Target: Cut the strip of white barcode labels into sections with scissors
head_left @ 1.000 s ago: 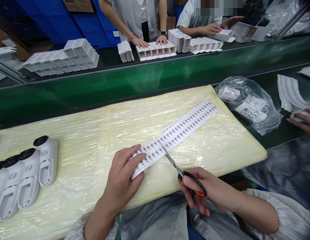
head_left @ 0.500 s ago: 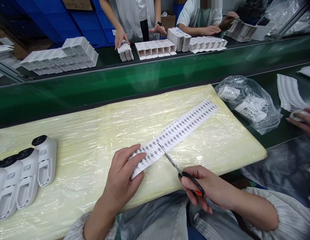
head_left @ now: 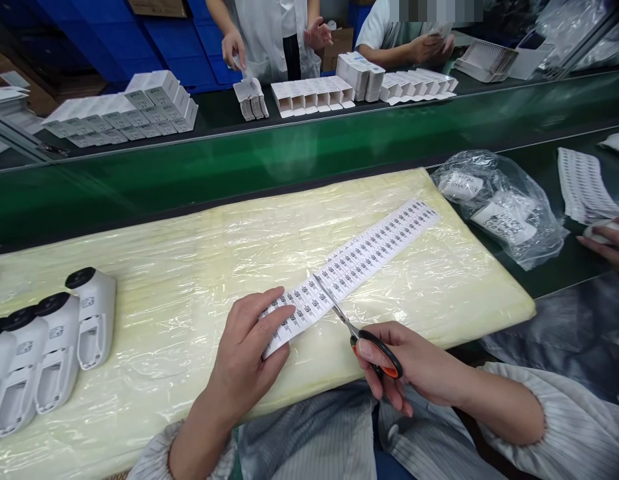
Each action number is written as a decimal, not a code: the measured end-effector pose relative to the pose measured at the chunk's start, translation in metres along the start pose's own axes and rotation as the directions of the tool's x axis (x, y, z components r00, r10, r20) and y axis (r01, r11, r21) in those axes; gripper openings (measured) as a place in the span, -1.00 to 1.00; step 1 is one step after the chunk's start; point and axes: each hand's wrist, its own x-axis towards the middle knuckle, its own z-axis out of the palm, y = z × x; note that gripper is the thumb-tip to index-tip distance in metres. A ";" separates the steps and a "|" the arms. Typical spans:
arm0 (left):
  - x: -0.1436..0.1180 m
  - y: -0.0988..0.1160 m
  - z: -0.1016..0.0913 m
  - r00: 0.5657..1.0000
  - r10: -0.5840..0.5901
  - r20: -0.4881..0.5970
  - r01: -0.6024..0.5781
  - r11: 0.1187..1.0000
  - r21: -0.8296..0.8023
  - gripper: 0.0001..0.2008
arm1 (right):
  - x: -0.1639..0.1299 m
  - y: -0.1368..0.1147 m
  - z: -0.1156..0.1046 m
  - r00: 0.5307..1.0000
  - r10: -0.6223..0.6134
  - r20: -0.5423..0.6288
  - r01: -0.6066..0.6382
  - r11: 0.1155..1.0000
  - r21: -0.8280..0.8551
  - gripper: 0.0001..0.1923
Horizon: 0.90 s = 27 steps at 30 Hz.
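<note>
Left hand (head_left: 246,337), at 7 o'clock, pinches a label strip (head_left: 372,250) running to 2 o'clock; right hand (head_left: 420,357), at 5 o'clock, grips scissors (head_left: 353,329) across it. Held flat, it should cut straighter.

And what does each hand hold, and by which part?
The left hand holds the label sheet by its near end; the right hand holds the scissors by their handles.

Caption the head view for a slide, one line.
Left hand holding a strip of printed labels, right hand holding scissors across it, over a plastic-covered yellow pad.
</note>
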 end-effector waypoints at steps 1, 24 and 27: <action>0.000 0.000 0.000 1.000 -0.005 0.001 0.005 1.000 -0.001 -0.64 | 0.001 0.000 -0.001 1.000 0.001 0.002 -0.001 1.000 -0.005 -0.40; -0.004 0.027 -0.016 0.987 0.116 -0.110 -0.120 0.992 -0.027 -0.60 | 0.004 -0.006 0.015 0.952 -0.304 0.010 0.298 0.939 0.170 -0.28; -0.006 0.046 -0.025 0.981 0.160 -0.108 -0.162 0.987 -0.003 -0.72 | 0.006 -0.005 0.028 0.947 -0.316 0.051 0.287 0.909 0.303 -0.31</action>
